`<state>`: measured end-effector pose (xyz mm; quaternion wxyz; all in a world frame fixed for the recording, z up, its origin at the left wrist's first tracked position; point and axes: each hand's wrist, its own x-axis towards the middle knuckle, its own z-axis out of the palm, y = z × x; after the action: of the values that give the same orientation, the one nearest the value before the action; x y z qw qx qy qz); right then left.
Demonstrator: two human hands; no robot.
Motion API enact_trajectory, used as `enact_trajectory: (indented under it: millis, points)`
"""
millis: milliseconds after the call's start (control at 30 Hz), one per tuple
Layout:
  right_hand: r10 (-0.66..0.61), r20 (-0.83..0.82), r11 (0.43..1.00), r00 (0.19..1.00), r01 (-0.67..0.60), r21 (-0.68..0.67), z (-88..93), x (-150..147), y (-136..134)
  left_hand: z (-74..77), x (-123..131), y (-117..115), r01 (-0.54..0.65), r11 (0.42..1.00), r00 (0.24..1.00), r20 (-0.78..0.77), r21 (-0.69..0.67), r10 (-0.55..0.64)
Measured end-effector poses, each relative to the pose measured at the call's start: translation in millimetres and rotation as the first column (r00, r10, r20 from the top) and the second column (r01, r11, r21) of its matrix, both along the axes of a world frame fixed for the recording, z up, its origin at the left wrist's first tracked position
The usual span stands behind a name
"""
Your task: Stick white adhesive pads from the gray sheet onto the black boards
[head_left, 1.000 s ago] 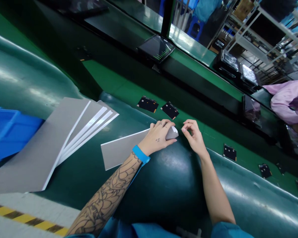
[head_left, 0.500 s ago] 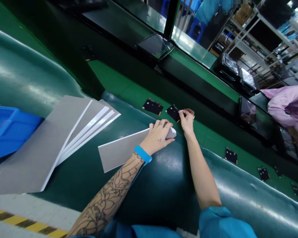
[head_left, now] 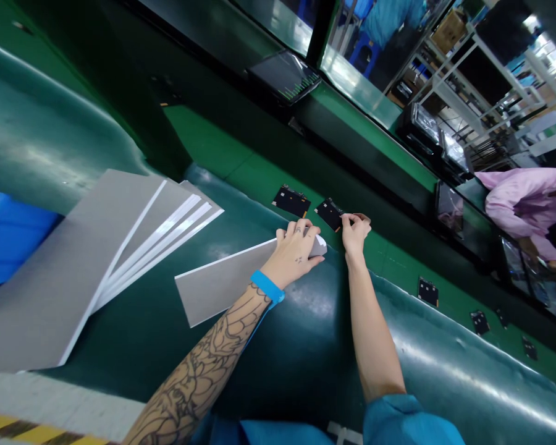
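My left hand [head_left: 293, 253], with a blue wristband, is closed over the far end of a grey strip of board [head_left: 227, 278] with a white edge. Its fingers curl across the strip and the thumb lies along the near side. On the green belt just beyond, my right hand [head_left: 356, 236] pinches at the right edge of a small black circuit board [head_left: 330, 213]. What sits between those fingertips is hidden. A second black circuit board [head_left: 291, 201] lies to the left, apart from both hands.
A fanned stack of grey boards [head_left: 83, 259] lies at left beside a blue bin [head_left: 13, 238]. More black circuit boards [head_left: 427, 291] sit along the green belt [head_left: 393, 259] to the right. A screen panel [head_left: 285, 77] rests on the raised line behind. A person in pink sleeves [head_left: 523, 204] is at far right.
The view has shifted slightly. My left hand stays on the grey strip, and my right hand stays at the circuit board's edge. The person in pink has moved an arm.
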<state>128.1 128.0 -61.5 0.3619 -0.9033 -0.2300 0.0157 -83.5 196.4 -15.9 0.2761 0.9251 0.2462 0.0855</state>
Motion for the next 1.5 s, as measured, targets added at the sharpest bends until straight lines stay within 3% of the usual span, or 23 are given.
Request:
enact_trajectory:
  millis: [500,667,800,867,933,1033,1100,1167,1367,1500]
  points:
    - [-0.029,0.075,0.999,0.997,0.031,-0.027,-3.9,-2.2,-11.0,-1.6,0.3,-0.2,-0.008,0.999,1.0,-0.002,0.038,0.008]
    - [-0.088,0.04,0.99,0.995,0.083,0.113,-6.5,12.1,-15.7,-2.9,-0.9,1.7,0.002,0.999,1.0,0.005,0.033,-0.002]
    - [-0.139,0.001,0.945,0.99,0.132,0.3,0.0,10.7,-31.8,-2.7,-0.4,2.7,0.005,1.0,1.0,0.0,0.021,-0.005]
    - [-0.039,-0.014,0.925,0.999,0.041,0.379,6.3,-3.8,-43.5,-1.9,-0.2,2.5,0.008,1.0,1.0,0.003,0.023,-0.008]
    - [0.202,-0.008,0.885,0.979,-0.179,0.431,14.0,-23.2,-55.6,-0.7,-0.3,2.6,0.019,1.0,1.0,0.014,0.019,-0.02]
    - [0.554,0.051,0.757,0.831,-0.528,0.386,25.2,-47.6,-69.6,1.2,-1.4,4.6,0.065,0.998,0.997,0.032,-0.003,-0.065]
    - [0.647,0.066,0.709,0.759,-0.632,0.313,29.6,-56.1,-74.7,2.5,-2.8,7.1,0.098,0.995,0.994,0.043,-0.032,-0.097]
    - [0.669,0.055,0.701,0.741,-0.654,0.286,30.4,-59.6,-76.9,4.3,-4.5,10.0,0.122,0.99,0.992,0.053,-0.065,-0.118]
    - [0.597,0.08,0.743,0.798,-0.588,0.32,29.2,-65.9,-78.6,13.0,-9.4,16.1,0.18,0.972,0.982,0.089,-0.148,-0.168]
    - [0.593,0.125,0.734,0.795,-0.598,0.321,33.2,-70.8,-80.8,13.9,-10.4,15.6,0.195,0.972,0.98,0.074,-0.134,-0.187]
